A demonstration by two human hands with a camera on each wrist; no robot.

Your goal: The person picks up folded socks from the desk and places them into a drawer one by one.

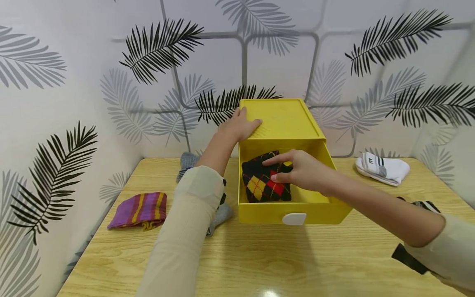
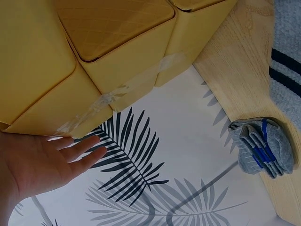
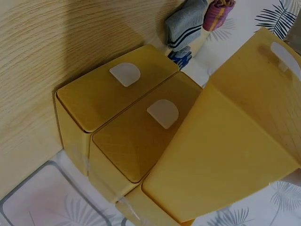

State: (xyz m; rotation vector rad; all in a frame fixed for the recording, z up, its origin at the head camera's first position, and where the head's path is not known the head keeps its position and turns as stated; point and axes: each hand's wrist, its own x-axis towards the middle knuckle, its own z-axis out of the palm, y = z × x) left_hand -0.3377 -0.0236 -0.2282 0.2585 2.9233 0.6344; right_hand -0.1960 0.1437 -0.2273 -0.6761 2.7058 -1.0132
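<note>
A yellow drawer unit [image 1: 280, 119] stands at the back of the table with its top drawer [image 1: 259, 213] pulled out. Inside the drawer, towards its left side, lies a folded argyle sock [image 1: 256, 181] in black, red and yellow. My right hand [image 1: 306, 171] reaches over the drawer's right side, thumb and forefinger spread apart at the sock. On the unit's top left edge rests my left hand [image 1: 239, 126]; in the left wrist view its fingers [image 2: 77, 150] extend loosely beside the yellow wall. The right wrist view shows the lower drawers [image 3: 127, 94] closed, with the right hand largely hidden.
Left on the table lies a purple and yellow striped sock [image 1: 139, 209]. Grey socks [image 2: 263, 146] lie beside the unit, partly behind the left arm in the head view. To the right are a white sock [image 1: 384, 168] and a black-and-white striped one [image 1: 426, 205]. A patterned wall [image 1: 215, 62] stands behind.
</note>
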